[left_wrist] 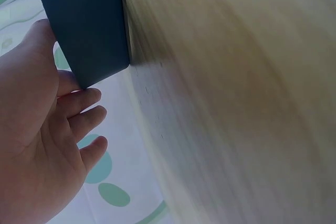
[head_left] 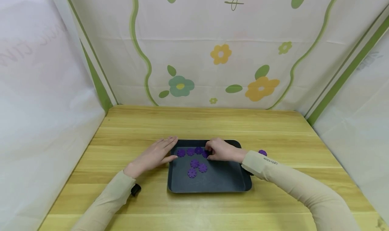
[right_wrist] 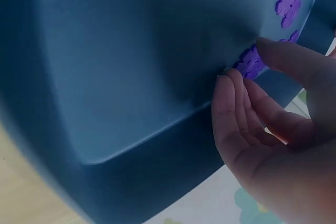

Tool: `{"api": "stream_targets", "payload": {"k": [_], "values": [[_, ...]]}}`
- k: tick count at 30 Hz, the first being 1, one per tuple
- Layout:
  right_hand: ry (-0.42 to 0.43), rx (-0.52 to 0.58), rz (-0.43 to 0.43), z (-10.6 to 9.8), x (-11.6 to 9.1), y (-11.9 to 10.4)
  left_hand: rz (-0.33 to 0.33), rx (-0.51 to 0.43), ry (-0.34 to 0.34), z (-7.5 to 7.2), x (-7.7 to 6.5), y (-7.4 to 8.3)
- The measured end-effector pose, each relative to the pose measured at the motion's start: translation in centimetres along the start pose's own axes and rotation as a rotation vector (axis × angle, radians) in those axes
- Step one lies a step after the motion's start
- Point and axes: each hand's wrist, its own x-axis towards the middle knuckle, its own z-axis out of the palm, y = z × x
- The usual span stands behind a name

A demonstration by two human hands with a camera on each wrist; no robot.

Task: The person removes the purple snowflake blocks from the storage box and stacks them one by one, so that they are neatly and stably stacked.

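A dark grey baking tray (head_left: 225,180) lies on the wooden table, with several purple flower-shaped discs (head_left: 192,173) inside. Four-fingered and flat, my left hand (head_left: 155,155) rests at the tray's far left corner, thumb over the left rim; the left wrist view has its fingers (left_wrist: 86,121) extended beside the tray wall. Over the far side of the tray, my right hand (head_left: 223,150) pinches a purple flower-shaped disc (right_wrist: 251,62) between thumb and fingers, low over the tray floor. It is the rightmost in a row along the far edge; the hand partly hides it.
Right of the tray, another purple disc (head_left: 262,152) lies on the table (head_left: 188,210), beside the right sleeve. A small black object (head_left: 135,189) sits by the left sleeve. White printed curtains (head_left: 197,28) enclose the table at the back and sides.
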Motion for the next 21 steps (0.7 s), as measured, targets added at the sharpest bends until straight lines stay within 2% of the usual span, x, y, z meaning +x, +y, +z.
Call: {"api": "stream_targets", "payload": {"k": [8,21], "values": [[0.016,-0.008,0.011,0.09,0.17,-0.06,-0.012,0.003,-0.032,-0.28,0.02,0.04],[0.026,-0.021,-0.003,0.09,0.14,-0.14,-0.025,-0.008,-0.038,-0.08,-0.05,-0.10]]}}
